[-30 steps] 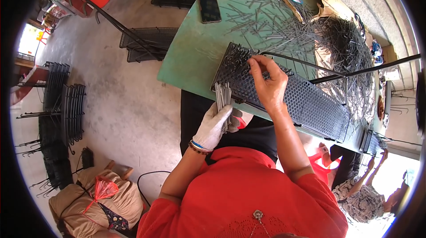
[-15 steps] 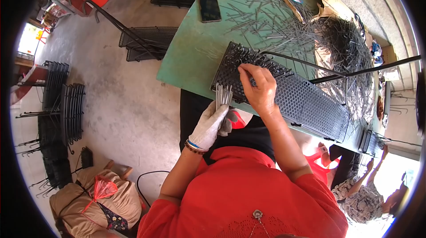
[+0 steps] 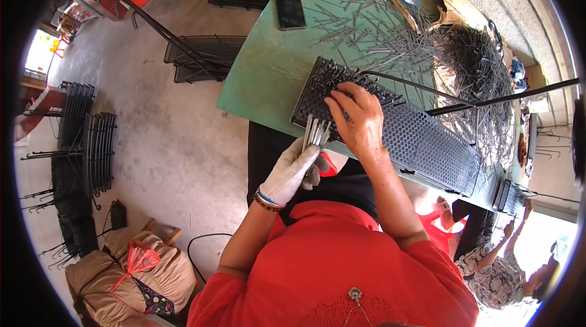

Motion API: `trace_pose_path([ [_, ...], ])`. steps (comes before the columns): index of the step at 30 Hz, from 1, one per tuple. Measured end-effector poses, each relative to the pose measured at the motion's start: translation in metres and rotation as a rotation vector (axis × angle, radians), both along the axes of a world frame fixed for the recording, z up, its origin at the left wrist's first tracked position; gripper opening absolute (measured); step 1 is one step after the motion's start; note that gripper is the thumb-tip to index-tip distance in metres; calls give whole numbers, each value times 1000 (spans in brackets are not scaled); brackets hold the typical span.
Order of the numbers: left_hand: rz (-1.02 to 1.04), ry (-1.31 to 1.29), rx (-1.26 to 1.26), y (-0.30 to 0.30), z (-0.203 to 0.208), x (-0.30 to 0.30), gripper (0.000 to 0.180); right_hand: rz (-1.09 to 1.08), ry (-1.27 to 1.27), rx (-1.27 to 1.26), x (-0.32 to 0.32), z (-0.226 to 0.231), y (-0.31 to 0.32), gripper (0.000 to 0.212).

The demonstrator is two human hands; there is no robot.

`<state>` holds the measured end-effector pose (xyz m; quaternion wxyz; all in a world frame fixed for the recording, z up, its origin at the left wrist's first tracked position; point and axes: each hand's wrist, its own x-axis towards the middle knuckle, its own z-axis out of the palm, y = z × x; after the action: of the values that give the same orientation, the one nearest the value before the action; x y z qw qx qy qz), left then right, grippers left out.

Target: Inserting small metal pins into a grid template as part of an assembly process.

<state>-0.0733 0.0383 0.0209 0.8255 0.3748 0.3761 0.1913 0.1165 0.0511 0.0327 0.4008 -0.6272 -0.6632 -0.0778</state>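
My left hand [image 3: 289,171], in a pale glove, is closed round a bundle of thin silvery metal rods [image 3: 315,132] that points up toward the perforated dark metal tray [image 3: 436,149]. The tray lies slantwise along the near edge of the green table. Many short dark rods [image 3: 329,77] stick up from the holes at its left end. My bare right hand [image 3: 362,122] is over that end, thumb and fingers brought together among the rods. Whatever sits between those fingertips is too small to make out. The bundle's tips are close by the tray's near edge.
Loose rods [image 3: 360,19] are scattered over the green table [image 3: 259,58], with a dense heap [image 3: 473,58] at the right. A phone [image 3: 290,10] lies at the far left. Dark bars [image 3: 506,96] cross above the tray. Another person [image 3: 497,272] is at lower right. Black racks [image 3: 99,153] stand left.
My left hand and its bundle have shifted slightly right, nearer the tray and my right hand. My right hand has moved a little right and down, staying over the upright rods.
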Motion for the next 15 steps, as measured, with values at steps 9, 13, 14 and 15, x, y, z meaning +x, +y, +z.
trace_pose_path([
  [9, -74, -65, 38, -1, 10, 1, 32, 273, 574, -408, 1, 25, -20, 15],
  [13, -140, -16, 65, 1, 11, 5, 32, 376, 771, -533, 9, 17, -24, 12],
  [14, -157, 3, 65, 1, 10, 6, 32, 323, 797, -513, 12, 14, -24, 12],
  [15, -158, 3, 66, 1, 9, 6, 32, 271, 822, -492, 13, 12, -24, 12],
])
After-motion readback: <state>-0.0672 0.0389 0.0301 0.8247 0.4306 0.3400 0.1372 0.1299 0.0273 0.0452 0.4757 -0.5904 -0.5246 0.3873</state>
